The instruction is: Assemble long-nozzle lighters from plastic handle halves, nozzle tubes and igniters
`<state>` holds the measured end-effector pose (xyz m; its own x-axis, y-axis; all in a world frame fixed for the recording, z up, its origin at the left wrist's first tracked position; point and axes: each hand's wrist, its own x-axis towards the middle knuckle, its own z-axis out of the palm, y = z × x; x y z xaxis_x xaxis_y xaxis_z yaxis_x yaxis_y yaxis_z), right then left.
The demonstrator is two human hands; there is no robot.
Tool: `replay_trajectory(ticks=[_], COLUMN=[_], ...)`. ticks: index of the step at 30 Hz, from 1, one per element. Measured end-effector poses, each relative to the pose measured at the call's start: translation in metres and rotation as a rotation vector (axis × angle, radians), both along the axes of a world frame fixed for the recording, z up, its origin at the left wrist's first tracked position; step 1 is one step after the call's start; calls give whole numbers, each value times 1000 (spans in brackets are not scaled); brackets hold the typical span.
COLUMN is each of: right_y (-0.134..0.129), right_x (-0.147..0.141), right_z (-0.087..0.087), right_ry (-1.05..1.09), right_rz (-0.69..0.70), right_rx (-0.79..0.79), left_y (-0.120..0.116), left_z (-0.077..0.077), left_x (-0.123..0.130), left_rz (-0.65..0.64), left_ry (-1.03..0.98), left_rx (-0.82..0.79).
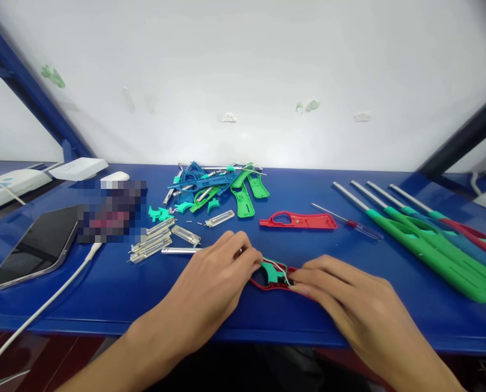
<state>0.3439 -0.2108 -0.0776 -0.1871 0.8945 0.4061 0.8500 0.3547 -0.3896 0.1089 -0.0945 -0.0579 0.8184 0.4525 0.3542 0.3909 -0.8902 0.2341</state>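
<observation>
An opened red lighter housing (263, 287) lies low over the blue table, a green trigger (272, 272) and a thin white wire (281, 265) showing inside it. My left hand (222, 272) closes round its neck end, and a metal tube (179, 251) sticks out to the left from under the fingers. My right hand (344, 291) grips the handle end, thumb and fingertips pinched by a small black part (285, 281); most of the handle is hidden. Just beyond the hands rests the other red lighter half (302, 220), with a screwdriver (357, 224) to its right.
Blue and green lighter halves (245, 200) are piled at the back. Clear fuel tanks (153, 242) and loose green triggers (160, 213) lie left of centre. Several assembled lighters (434, 245) lie at right. A phone (34, 247) and white cable (59, 296) occupy the left.
</observation>
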Motion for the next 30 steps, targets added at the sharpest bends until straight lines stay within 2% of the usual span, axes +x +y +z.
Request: replay_trajectory(ticks=[15,30], right_y=[1,-1], right_x=[-1,0], right_z=[4,4], right_ry=[4,-15], right_rz=[-28,-28], right_rx=[39,34], left_y=[-4,-3], left_z=[-5,-5], left_x=[6,8], left_rz=[67,102], left_ry=[-114,-113], left_rx=[29,77])
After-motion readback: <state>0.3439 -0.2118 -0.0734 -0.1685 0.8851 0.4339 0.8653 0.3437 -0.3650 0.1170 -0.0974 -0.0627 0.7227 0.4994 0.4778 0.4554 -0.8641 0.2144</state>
